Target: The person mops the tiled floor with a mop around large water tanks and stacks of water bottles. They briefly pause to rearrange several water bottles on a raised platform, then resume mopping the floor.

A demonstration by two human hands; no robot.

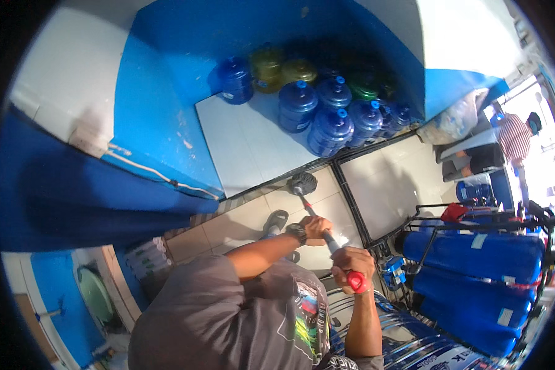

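Note:
A mop's grey handle runs between both my hands, with a red cap at its upper end. My left hand, with a dark watch at the wrist, grips the handle lower down. Near the capped end, my right hand is closed around it. The dark grey mop head rests on the beige tiled floor, close to the dark edge of a white platform. One of my sandals shows beside the mop.
Several large water bottles stand on the platform against a blue wall. To the right are blue cylindrical tanks in a black pipe frame. A person in a striped shirt bends over farther off. A blue curtain hangs at left.

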